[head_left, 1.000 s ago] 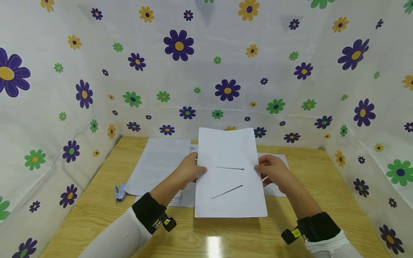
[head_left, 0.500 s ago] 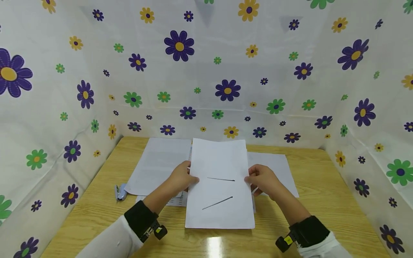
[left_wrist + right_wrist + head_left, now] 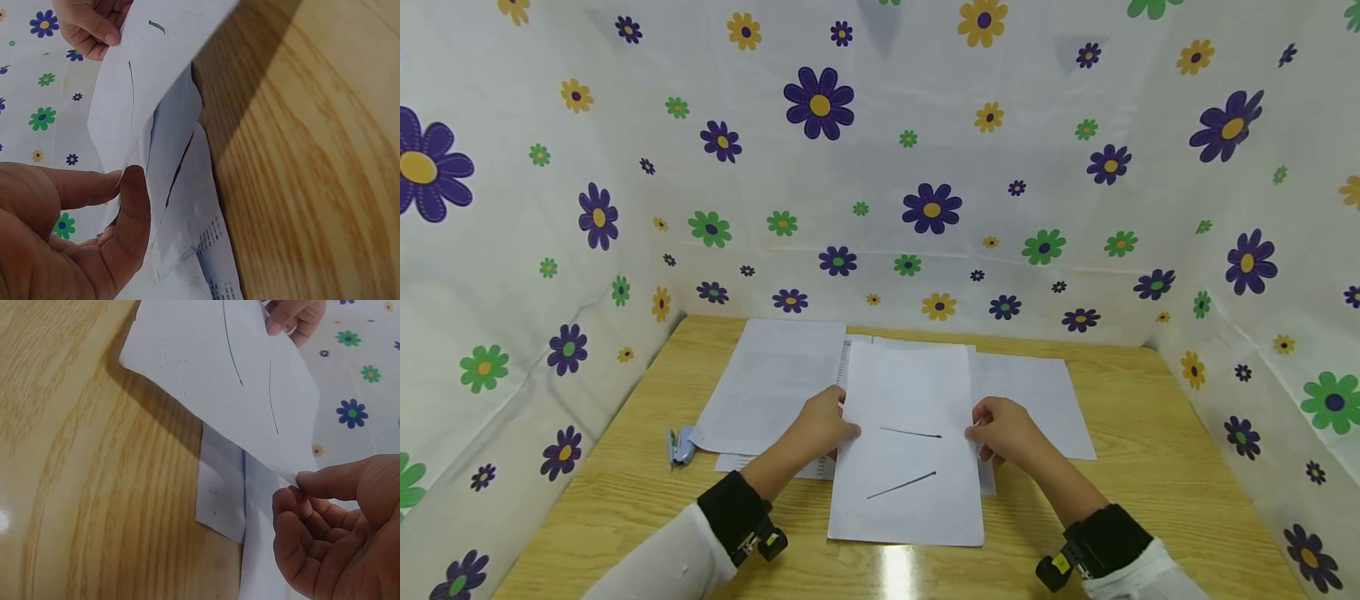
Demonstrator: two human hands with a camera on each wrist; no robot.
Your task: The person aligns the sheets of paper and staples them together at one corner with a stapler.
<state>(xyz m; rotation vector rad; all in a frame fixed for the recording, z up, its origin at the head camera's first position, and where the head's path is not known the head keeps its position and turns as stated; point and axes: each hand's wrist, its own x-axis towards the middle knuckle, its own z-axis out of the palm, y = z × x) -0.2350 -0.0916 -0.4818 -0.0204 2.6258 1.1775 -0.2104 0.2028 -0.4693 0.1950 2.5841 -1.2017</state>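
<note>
A white sheet of paper [image 3: 910, 383] with two thin dark lines on it is held by both hands in front of the person. My left hand [image 3: 822, 423] pinches its left edge, thumb on top. At the opposite edge, my right hand [image 3: 1006, 425] pinches the paper between thumb and curled fingers. The left wrist view shows the left hand [image 3: 81, 225] gripping the sheet's edge [image 3: 134, 94], raised above other papers. From the right wrist, the right hand's thumb and fingertips [image 3: 306, 481] meet on the sheet's edge.
A white sheet [image 3: 775, 383] lies on the left of the wooden table [image 3: 1120, 400], over a printed sheet [image 3: 823, 469]. Another sheet [image 3: 1037, 404] lies at the right. A small light-blue stapler [image 3: 681, 447] sits at the left. Flower-patterned cloth [image 3: 865, 150] surrounds the table.
The held sheet has come down and to the left, nearer the table, with both hands still pinching its edges. More of the right-hand sheet and the papers behind now show.
</note>
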